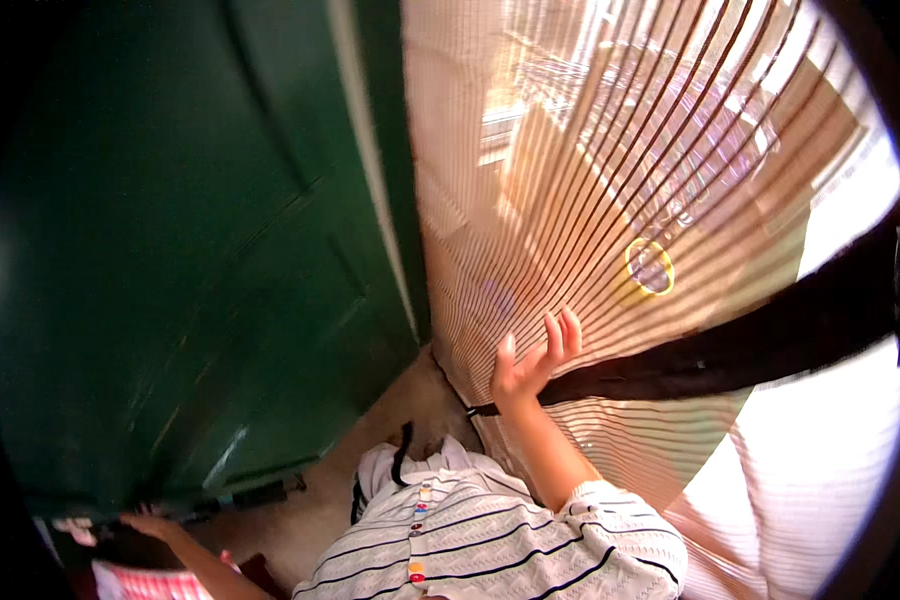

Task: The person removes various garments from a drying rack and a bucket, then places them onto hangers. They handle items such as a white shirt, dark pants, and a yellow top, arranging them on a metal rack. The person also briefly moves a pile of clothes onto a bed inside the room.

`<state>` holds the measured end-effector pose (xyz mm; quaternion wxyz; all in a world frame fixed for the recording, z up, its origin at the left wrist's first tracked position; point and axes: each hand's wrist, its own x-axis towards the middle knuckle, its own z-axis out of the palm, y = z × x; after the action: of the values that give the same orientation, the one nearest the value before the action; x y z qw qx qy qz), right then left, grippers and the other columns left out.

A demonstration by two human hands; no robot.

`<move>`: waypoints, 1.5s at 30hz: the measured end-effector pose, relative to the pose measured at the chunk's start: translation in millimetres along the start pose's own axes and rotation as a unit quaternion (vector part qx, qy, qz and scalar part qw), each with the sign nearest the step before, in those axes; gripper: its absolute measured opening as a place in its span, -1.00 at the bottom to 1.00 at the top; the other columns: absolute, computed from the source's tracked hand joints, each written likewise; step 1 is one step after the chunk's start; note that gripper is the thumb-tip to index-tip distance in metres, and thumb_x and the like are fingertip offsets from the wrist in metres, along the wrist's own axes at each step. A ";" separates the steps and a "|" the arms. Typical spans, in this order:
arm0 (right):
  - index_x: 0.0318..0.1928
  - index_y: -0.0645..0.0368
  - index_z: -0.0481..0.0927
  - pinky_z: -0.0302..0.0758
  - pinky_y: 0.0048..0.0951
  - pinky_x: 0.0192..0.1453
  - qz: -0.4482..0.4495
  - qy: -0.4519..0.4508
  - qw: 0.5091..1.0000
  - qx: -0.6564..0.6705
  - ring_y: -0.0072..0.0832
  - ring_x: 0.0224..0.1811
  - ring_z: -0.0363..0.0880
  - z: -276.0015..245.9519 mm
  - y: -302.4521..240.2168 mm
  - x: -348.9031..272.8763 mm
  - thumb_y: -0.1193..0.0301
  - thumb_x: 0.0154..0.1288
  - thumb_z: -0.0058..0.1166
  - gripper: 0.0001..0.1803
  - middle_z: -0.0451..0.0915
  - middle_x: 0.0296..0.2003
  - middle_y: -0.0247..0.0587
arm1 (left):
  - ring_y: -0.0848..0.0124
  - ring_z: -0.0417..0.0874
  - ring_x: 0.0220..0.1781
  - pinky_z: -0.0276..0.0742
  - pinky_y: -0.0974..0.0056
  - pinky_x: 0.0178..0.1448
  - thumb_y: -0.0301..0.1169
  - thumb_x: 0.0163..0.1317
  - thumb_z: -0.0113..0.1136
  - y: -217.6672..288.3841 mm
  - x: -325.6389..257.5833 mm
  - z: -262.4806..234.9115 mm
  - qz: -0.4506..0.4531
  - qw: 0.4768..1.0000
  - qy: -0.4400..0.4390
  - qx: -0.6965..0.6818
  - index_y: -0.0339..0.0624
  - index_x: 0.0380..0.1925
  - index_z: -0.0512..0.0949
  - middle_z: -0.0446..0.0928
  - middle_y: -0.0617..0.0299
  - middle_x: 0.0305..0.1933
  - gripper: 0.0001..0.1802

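Note:
My right hand (535, 368) is raised in front of a striped, see-through mesh curtain (560, 250). Its fingers are apart and slightly bent, and nothing is in them; whether they touch the mesh I cannot tell. Behind the hand, a wide dark band (670, 370) runs across the curtain. Far down at the left, my left hand (150, 525) is by the lower edge of a large dark green door or panel (190, 250). Its fingers are small and dim there, so their grip is unclear.
Through the mesh show a pale purple wire-like thing (700, 140) and a yellow-rimmed ring (650, 267). A red-and-white checked cloth (150, 582) lies at the lower left. Beige floor (400, 400) shows between the green panel and the curtain.

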<state>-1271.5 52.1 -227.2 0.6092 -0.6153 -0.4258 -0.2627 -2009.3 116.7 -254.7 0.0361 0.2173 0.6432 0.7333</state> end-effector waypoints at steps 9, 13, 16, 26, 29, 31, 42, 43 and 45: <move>0.50 0.09 -0.52 0.23 -0.14 0.42 0.165 0.049 0.978 0.114 -0.08 0.33 0.37 27.9 -6.2 55.7 0.47 0.31 -0.01 0.04 0.20 0.37 0.21 | 0.15 0.37 0.24 0.32 0.08 0.30 0.09 0.47 -0.26 -15.2 21.4 112.5 0.075 0.990 -0.016 0.120 -0.16 0.31 0.30 0.32 0.08 0.30 -0.35; 0.52 0.09 -0.42 0.48 -0.30 0.18 0.211 -0.155 0.911 0.319 -0.20 0.08 0.60 24.1 3.0 126.5 0.47 0.45 -0.09 -0.11 0.56 0.09 0.14 | 0.17 0.38 0.19 0.32 0.10 0.25 0.06 0.46 -0.24 -23.4 -19.5 113.5 0.060 0.988 -0.008 0.139 -0.17 0.28 0.32 0.33 0.09 0.24 -0.38; 0.53 0.12 -0.16 0.43 -0.47 0.18 0.295 -0.298 0.789 0.449 -0.51 0.07 0.54 44.9 -0.3 150.6 0.44 0.42 0.05 -0.16 0.62 0.01 -0.05 | 0.19 0.38 0.15 0.33 0.12 0.21 0.05 0.45 -0.22 -13.0 -32.8 106.5 0.058 0.986 -0.010 0.158 -0.17 0.26 0.34 0.35 0.10 0.20 -0.40; 0.37 0.21 0.18 0.03 -0.13 0.46 0.333 -0.194 0.746 0.543 -0.34 0.47 0.15 155.1 -58.7 175.1 0.13 0.57 -0.31 -0.46 0.31 0.36 -0.09 | 0.25 0.41 0.02 0.35 0.17 0.09 -0.01 0.44 -0.16 18.3 -66.0 -86.2 0.013 0.972 0.083 0.218 -0.19 0.18 0.39 0.39 0.13 0.07 -0.46; 0.37 0.17 0.22 -0.03 -0.09 0.46 0.326 -0.198 0.754 0.535 -0.39 0.48 0.13 173.3 -79.5 177.1 0.12 0.54 -0.26 -0.46 0.31 0.37 -0.21 | 0.27 0.42 -0.02 0.36 0.18 0.05 -0.03 0.43 -0.14 19.4 -94.8 -108.3 -0.001 0.974 0.094 0.205 -0.19 0.16 0.41 0.40 0.14 0.03 -0.48; 0.34 0.13 0.29 0.00 -0.10 0.43 0.347 -0.231 0.741 0.526 -0.44 0.48 0.12 158.7 -53.3 200.9 0.09 0.53 -0.26 -0.46 0.31 0.38 -0.29 | 0.28 0.42 -0.05 0.36 0.19 0.03 -0.04 0.43 -0.12 14.0 -158.7 -115.8 -0.026 0.973 0.097 0.206 -0.19 0.14 0.42 0.41 0.15 0.00 -0.49; 0.50 0.22 -0.38 0.43 -0.18 0.19 0.248 -0.509 0.634 0.526 0.08 0.06 0.52 107.0 -88.7 162.2 0.41 0.37 -0.07 -0.09 0.42 0.10 0.47 | 0.35 0.45 -0.20 0.39 0.25 -0.11 -0.10 0.41 -0.05 60.6 -192.8 1.6 0.041 0.967 -0.025 0.248 -0.21 0.06 0.48 0.46 0.19 -0.15 -0.56; 0.49 0.21 -0.45 0.43 -0.19 0.18 0.228 -0.563 0.561 0.563 0.08 0.03 0.53 77.9 -77.9 157.0 0.40 0.37 -0.08 -0.06 0.42 0.11 0.48 | 0.36 0.45 -0.21 0.39 0.26 -0.12 -0.10 0.41 -0.05 54.8 -201.3 30.1 0.047 0.966 -0.045 0.249 -0.21 0.05 0.48 0.46 0.19 -0.17 -0.57; 0.46 0.18 -0.60 0.44 -0.21 0.15 0.180 -0.697 0.314 0.619 0.08 -0.04 0.55 16.3 -52.0 149.5 0.40 0.38 -0.09 0.00 0.40 0.13 0.50 | 0.37 0.46 -0.24 0.39 0.27 -0.15 -0.12 0.41 -0.03 38.6 -230.4 61.8 0.041 0.962 -0.076 0.260 -0.21 0.03 0.49 0.47 0.20 -0.19 -0.58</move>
<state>-1243.9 93.0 -75.9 0.3226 -0.0757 -0.6102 0.7196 -1769.9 90.9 -275.6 -0.0036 0.3004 0.7978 0.5228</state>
